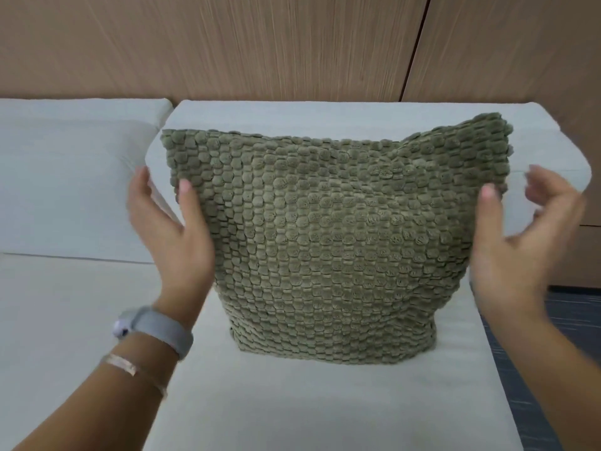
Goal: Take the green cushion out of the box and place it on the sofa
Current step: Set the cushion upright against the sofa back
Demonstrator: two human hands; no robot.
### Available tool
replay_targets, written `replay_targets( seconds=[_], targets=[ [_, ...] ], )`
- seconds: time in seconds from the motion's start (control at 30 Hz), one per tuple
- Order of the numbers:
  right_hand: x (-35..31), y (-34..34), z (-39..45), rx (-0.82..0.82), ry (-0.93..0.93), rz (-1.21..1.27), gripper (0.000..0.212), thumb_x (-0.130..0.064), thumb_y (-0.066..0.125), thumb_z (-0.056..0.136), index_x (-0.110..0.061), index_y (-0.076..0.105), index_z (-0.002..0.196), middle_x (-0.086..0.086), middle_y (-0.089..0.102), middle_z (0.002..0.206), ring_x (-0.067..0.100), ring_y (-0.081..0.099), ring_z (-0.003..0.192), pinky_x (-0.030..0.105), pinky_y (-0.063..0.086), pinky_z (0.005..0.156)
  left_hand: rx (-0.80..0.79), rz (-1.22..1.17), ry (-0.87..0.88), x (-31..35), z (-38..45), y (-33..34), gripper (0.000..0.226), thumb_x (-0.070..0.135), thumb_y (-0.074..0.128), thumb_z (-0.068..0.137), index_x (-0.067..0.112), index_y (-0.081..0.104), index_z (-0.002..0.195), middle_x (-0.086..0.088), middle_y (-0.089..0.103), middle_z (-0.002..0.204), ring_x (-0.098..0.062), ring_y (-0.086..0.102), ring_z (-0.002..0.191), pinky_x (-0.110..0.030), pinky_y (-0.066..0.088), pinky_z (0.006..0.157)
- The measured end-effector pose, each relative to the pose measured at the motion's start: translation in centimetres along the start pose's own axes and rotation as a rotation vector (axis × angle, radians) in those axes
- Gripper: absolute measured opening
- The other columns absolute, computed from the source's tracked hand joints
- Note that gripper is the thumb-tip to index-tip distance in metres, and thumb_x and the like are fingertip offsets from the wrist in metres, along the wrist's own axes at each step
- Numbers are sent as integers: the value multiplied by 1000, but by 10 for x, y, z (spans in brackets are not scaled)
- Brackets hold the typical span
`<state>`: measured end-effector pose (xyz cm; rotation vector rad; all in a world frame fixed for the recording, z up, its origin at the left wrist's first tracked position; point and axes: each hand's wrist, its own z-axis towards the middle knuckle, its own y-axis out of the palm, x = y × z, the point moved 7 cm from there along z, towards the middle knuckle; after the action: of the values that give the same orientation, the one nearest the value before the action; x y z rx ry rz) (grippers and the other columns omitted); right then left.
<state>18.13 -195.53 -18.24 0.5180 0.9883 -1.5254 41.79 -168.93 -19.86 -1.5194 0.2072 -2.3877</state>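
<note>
The green cushion (331,242), with a knobbly woven cover, stands upright on the pale sofa seat (309,402) and leans on the sofa's back cushion (292,115). My left hand (172,236) is at its left edge, thumb resting on the fabric, fingers spread behind and apart from it. My right hand (520,242) is at the right edge, thumb tip against the cover, fingers curled loosely and off it. Both hands are motion-blurred. No box is in view.
A second pale back cushion (71,177) sits to the left. Behind the sofa is a wood-panelled wall (260,43). Dark carpet (572,336) lies past the sofa's right edge. My left wrist carries a grey band (156,327) and a thin bracelet.
</note>
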Motion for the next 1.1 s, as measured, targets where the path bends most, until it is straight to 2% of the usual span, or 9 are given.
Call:
replay_targets(
  seconds=[0.13, 0.2, 0.33, 0.43, 0.6, 0.77, 0.9, 0.97, 1.1],
  targets=[
    [-23, 68, -119, -563, -1151, -464, 47, -32, 41, 94, -15, 41, 138, 3, 38, 143, 22, 32, 137, 54, 14, 114, -444, 440, 1077, 7, -103, 38, 66, 44, 47, 92, 20, 22, 148, -3, 13, 160, -20, 14, 146, -44, 13, 116],
    [8, 92, -136, -667, -1337, -654, 54, -38, 39, 95, -23, 31, 146, -2, 26, 152, 23, 11, 147, 53, 2, 116, -572, 673, 1207, -24, -124, 59, 93, 65, 48, 81, 22, 7, 152, 2, -10, 162, -19, -2, 148, -43, 3, 118],
    [31, 99, -77, -587, -1244, -839, 52, -46, 29, 99, -36, 21, 150, -6, 17, 158, 14, -5, 147, 44, -8, 115, -591, 872, 1193, -29, -101, 82, 117, 78, 46, 61, 20, -2, 152, 1, -23, 159, -20, -12, 147, -47, -4, 115],
    [30, 84, -40, -487, -1141, -917, 56, -49, 29, 99, -36, 15, 151, -3, 17, 161, 12, -5, 147, 45, -7, 114, -646, 882, 1171, -21, -96, 86, 127, 77, 54, 54, 21, -3, 152, -2, -16, 159, -23, 1, 144, -48, 5, 113],
    [18, 43, -36, -308, -687, -769, 62, -45, 22, 100, -17, 5, 153, 5, 10, 160, 13, -14, 146, 49, -12, 113, -615, 887, 1159, -11, -95, 81, 128, 78, 58, 52, 23, 0, 152, -2, -19, 159, -23, -17, 146, -49, -6, 115],
    [41, 83, -211, -828, -1468, -731, 60, -37, 44, 85, -25, 33, 143, -9, 29, 154, 23, 14, 142, 50, -1, 117, -622, 916, 1205, -3, -86, 87, 129, 79, 57, 50, 28, -5, 151, 2, -30, 156, -25, -22, 145, -52, -9, 114],
    [99, 75, -184, -685, -1465, -872, 73, -22, 32, 82, -23, 14, 152, -2, 14, 160, 24, 12, 142, 43, -2, 118, -595, 925, 1224, -7, -84, 85, 131, 76, 63, 48, 33, -6, 150, 5, -28, 156, -25, -22, 145, -56, -11, 112],
    [134, 47, -168, -768, -1372, -963, 64, -21, 25, 92, -21, 5, 153, 0, 3, 162, 24, 11, 142, 45, -1, 118, -581, 926, 1225, -8, -80, 84, 130, 76, 62, 49, 34, -6, 150, 6, -28, 157, -25, -21, 145, -57, -11, 112],
    [146, 2, -163, -800, -1227, -1023, 54, -33, 16, 101, -18, 18, 152, 3, 21, 159, 26, 12, 145, 52, -1, 118, -513, 913, 1195, -6, -77, 77, 112, 82, 44, 62, 32, -1, 151, -1, -20, 160, -27, -16, 146, -59, -3, 113]
  ],
)
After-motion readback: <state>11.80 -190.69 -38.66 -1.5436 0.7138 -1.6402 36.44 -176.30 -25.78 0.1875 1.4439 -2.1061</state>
